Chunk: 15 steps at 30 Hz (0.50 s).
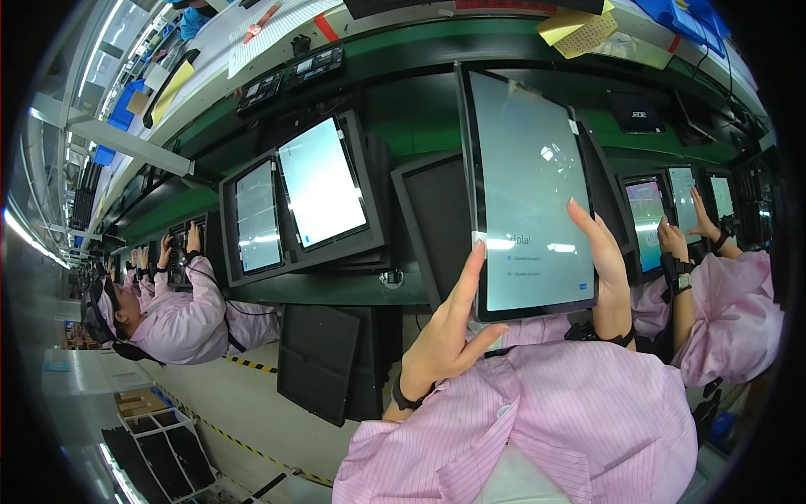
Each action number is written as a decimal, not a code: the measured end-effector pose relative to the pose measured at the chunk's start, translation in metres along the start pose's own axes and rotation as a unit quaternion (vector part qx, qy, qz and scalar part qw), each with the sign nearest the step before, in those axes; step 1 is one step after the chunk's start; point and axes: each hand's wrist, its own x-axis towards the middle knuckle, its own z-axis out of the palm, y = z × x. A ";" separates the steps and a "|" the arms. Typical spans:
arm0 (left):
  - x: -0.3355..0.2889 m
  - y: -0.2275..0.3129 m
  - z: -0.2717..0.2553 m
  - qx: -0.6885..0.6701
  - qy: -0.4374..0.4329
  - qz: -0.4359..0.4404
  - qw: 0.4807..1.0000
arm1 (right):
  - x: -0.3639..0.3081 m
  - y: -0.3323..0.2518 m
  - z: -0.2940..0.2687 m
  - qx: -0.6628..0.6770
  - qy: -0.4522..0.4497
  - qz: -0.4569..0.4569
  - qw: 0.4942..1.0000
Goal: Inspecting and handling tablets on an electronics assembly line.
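1. The green bench (pixel 420 130) ran across the view, holding several trays and devices; its crowding left the risk that a swung corner could knock something.

2. The dark stack of trays (pixel 319 361) stood upright below the bench's near edge; a knee or foot against it could have tipped the outer one.

3. The loaded tray (pixel 378 223) sat askew on others at the left, carrying a left tablet (pixel 258 223) and a right tablet (pixel 323 185), both lit. A bump could have slid it, since its layers were not squared up.

4. The dark tray (pixel 432 206) lay partly hidden behind the held tablet. Its raised rim could have caught a corner if the device were lowered at a slant.

5. The held tablet (pixel 533 185) was upright and lit in front of the person, between both hands, its top end unsupported. A loose grip low down could have let it tip.

6. The left hand (pixel 445 340) held the lower left edge, thumb spread apart near the bottom corner. The right hand (pixel 609 269) held the right edge, one fingertip over the glass; whether it pressed could not be told, nor could any fingers behind be seen. An accidental touch could have triggered the screen.

7. The right wrist's black strap (pixel 620 338) might have snagged on a rim.
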 end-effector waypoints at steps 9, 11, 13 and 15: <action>-0.005 -0.002 0.000 -0.035 0.007 -0.029 0.999 | 0.007 0.006 0.000 0.000 -0.020 0.039 0.999; -0.006 -0.002 -0.001 -0.045 0.011 -0.037 0.998 | 0.008 0.008 0.002 -0.017 -0.005 -0.019 1.000; -0.006 -0.001 0.000 -0.046 0.016 -0.034 0.998 | 0.008 0.010 0.002 -0.003 -0.001 -0.014 1.000; -0.006 0.000 -0.001 -0.061 0.023 -0.059 0.996 | 0.009 0.012 0.000 0.004 -0.007 -0.009 1.000</action>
